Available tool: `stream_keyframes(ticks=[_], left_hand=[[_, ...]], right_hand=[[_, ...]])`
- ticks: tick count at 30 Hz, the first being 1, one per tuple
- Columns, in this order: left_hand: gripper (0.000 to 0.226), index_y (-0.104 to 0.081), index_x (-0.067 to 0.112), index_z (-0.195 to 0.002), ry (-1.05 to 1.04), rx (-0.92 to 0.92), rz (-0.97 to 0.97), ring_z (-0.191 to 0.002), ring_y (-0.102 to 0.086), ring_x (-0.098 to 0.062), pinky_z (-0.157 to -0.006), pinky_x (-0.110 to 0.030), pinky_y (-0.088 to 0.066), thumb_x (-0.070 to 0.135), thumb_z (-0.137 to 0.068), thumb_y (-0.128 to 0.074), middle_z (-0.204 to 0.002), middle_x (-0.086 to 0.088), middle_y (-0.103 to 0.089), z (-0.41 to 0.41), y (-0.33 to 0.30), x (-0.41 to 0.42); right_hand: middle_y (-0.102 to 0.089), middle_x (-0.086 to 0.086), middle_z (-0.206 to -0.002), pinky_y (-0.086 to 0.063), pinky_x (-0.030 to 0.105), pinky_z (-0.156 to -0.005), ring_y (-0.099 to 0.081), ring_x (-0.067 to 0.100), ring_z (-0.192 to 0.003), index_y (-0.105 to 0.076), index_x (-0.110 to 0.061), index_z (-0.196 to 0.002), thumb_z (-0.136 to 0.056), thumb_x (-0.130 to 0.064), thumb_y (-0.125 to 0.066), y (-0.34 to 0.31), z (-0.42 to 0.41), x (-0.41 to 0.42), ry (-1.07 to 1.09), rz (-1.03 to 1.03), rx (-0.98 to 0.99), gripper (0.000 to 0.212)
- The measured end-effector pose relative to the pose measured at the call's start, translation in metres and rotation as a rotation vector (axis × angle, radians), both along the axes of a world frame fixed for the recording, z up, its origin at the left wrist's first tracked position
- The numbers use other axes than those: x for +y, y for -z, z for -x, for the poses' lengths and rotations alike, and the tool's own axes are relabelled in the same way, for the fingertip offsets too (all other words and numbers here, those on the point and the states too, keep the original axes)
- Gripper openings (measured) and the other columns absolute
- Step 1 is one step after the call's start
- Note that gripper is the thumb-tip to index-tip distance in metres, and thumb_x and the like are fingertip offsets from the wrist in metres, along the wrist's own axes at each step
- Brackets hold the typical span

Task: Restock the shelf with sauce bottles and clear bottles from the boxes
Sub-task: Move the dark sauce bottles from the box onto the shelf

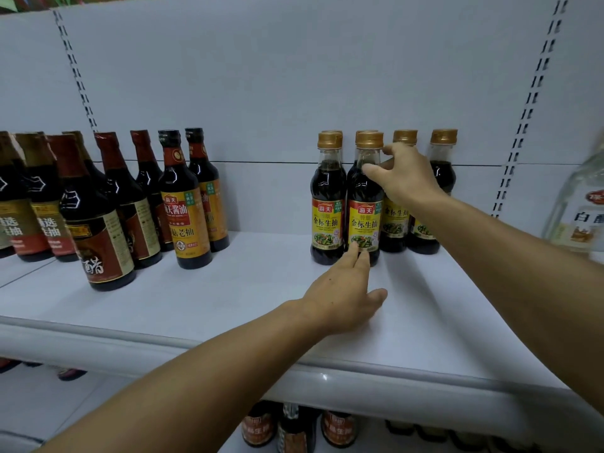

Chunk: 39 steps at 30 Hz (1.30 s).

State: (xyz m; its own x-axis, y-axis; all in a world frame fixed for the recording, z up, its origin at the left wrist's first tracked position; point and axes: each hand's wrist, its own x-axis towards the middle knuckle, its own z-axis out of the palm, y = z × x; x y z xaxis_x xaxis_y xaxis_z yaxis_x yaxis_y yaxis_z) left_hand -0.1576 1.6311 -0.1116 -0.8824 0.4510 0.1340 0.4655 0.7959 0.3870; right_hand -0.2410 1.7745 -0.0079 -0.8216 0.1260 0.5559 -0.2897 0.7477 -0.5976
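Right hand [403, 178] pinches the neck of a dark soy sauce bottle with gold cap and yellow label [364, 204], standing upright on the white metal shelf [228, 305] in the front row of its group. Left hand [343, 297], fingers straight, touches the bottle's base. Judgement: slide base and neck together, keep it vertical, align label forward, flush with the neighbouring gold-capped bottle [327, 204].

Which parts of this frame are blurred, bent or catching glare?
Head view: the clear bottle at the right edge is smeared; the shelf uprights lean from wide-angle distortion; glare streaks the dark vinegar bottle; both hands, left hand and right hand, cast soft shadows on the shelf.
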Motion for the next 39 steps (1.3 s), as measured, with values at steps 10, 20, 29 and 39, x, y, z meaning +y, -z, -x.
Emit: stream_keyframes(ticks=[10, 20, 29, 39], left_hand=[[0.075, -0.005, 0.014, -0.157, 0.024, 0.027, -0.028, -0.151, -0.006, -0.017, -0.122, -0.034, -0.015, 0.045, -0.1, -0.043, -0.164, -0.003, 0.006, -0.046, -0.009, -0.04], [0.074, -0.006, 0.013, -0.156, 0.042, 0.067, -0.015, -0.151, -0.006, -0.017, -0.118, -0.03, -0.013, 0.047, -0.101, -0.04, -0.164, -0.005, 0.003, -0.109, -0.01, -0.105], [0.073, -0.007, 0.016, -0.156, 0.093, 0.049, -0.043, -0.151, -0.003, -0.015, -0.118, -0.029, -0.009, 0.048, -0.1, -0.04, -0.165, -0.002, 0.002, -0.162, 0.006, -0.145], [0.071, -0.008, 0.021, -0.157, 0.082, 0.04, -0.075, -0.15, -0.013, -0.016, -0.121, -0.04, -0.02, 0.045, -0.099, -0.043, -0.165, 0.001, -0.004, -0.184, 0.026, -0.172]], right_hand=[[-0.063, 0.004, -0.122, -0.051, 0.041, -0.089, -0.059, 0.02, -0.108, -0.05, -0.014, -0.136, -0.092, -0.043, -0.062, 0.026, -0.072, -0.026, 0.083, -0.098, -0.012, 0.054], [-0.069, 0.003, -0.109, -0.054, 0.049, -0.085, -0.064, 0.022, -0.098, -0.065, -0.013, -0.111, -0.095, -0.041, -0.058, 0.042, -0.172, -0.087, 0.017, -0.15, -0.04, 0.033], [-0.07, -0.005, -0.099, -0.053, 0.044, -0.085, -0.062, 0.014, -0.093, -0.069, -0.019, -0.105, -0.096, -0.038, -0.056, 0.067, -0.251, -0.129, -0.038, -0.155, -0.032, 0.024], [-0.068, -0.013, -0.102, -0.049, 0.027, -0.083, -0.059, 0.002, -0.092, -0.07, -0.023, -0.108, -0.096, -0.036, -0.055, 0.098, -0.275, -0.157, -0.14, -0.16, -0.018, 0.024]])
